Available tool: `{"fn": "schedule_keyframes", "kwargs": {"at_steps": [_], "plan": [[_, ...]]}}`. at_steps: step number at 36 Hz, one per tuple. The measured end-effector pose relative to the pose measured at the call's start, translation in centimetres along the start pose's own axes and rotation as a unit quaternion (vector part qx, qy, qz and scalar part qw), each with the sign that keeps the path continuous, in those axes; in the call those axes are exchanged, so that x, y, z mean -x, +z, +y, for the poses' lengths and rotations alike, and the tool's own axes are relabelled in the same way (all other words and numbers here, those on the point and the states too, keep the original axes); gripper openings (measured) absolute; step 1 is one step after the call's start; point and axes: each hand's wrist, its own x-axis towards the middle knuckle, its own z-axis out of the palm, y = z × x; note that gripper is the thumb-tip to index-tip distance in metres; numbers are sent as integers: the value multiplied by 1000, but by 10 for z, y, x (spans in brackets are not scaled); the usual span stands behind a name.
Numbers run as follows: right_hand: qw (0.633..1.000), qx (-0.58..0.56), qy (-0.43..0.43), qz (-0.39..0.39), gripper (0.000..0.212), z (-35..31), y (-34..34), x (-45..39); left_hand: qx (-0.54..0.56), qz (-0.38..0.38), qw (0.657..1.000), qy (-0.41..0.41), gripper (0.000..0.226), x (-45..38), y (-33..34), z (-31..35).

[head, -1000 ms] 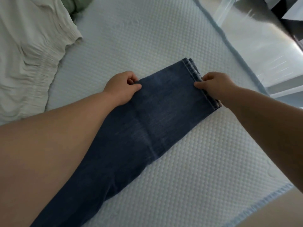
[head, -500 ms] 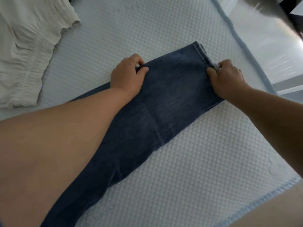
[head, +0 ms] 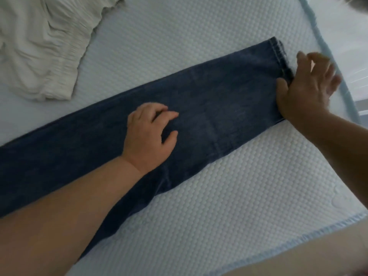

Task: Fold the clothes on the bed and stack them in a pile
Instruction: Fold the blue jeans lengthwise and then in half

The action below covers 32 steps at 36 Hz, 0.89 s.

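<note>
Dark blue jeans [head: 229, 92] lie flat and stretched across the white quilted mattress [head: 229, 196], legs laid one on the other, hem toward the right edge. My left hand [head: 149, 134] rests palm down on the middle of the denim, fingers loosely bent. My right hand [head: 306, 84] lies at the hem end with fingers spread, the heel of the hand on the cuff; it is blurred.
A cream pleated garment [head: 39, 44] lies crumpled at the upper left of the mattress. The light blue piping of the mattress edge [head: 326, 62] runs along the right side and the near right corner, with floor beyond.
Both hands let go of the pinched denim edges. My left hand slid down onto the middle of the leg, my right hand spread flat at the hem. The jeans now lie stretched out.
</note>
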Motion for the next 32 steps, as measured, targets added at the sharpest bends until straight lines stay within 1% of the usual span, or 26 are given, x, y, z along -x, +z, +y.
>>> {"fn": "schedule_keyframes", "kwargs": {"at_steps": [2, 4, 6, 8, 10, 11, 13, 17, 19, 23, 25, 28, 29, 31, 32], "plan": [[996, -28, -80, -9, 49, -21, -4, 22, -7, -17, 999, -33, 33, 44, -15, -13], [981, -62, -176, -47, 38, -52, -2, 57, -8, -38, 996, -79, 34, 86, -30, -29], [949, -99, -281, -100, 30, -88, 2, 100, -13, -55, 991, -123, 34, 123, -46, -45], [905, -122, -371, -170, 29, -121, 10, 145, -15, -79, 985, -150, 37, 157, -60, -58], [865, -128, -430, -224, 33, -147, 20, 181, -3, -104, 983, -148, 39, 185, -69, -70], [851, -124, -449, -243, 36, -159, 26, 196, 7, -118, 983, -142, 41, 196, -73, -75], [839, -100, -465, -266, 41, -179, 36, 217, 22, -150, 980, -127, 47, 212, -77, -85], [847, -57, -453, -272, 42, -208, 51, 238, 7, -231, 967, -104, 64, 231, -71, -99], [851, -37, -450, -269, 40, -217, 56, 243, 9, -237, 968, -82, 71, 237, -67, -105], [850, -18, -466, -244, 41, -228, 58, 252, 45, -227, 970, -70, 75, 245, -67, -114], [846, -22, -477, -237, 40, -235, 58, 259, 64, -198, 976, -70, 69, 249, -73, -116], [844, -29, -484, -228, 37, -248, 61, 270, 68, -125, 987, -79, 52, 265, -84, -121], [844, -32, -484, -229, 34, -252, 62, 272, 64, -112, 988, -81, 50, 272, -86, -125], [847, -45, -477, -231, 24, -259, 63, 274, 53, -111, 989, -80, 51, 288, -90, -134], [854, -54, -459, -239, 24, -262, 63, 274, 49, -114, 989, -77, 52, 295, -90, -138]]}}
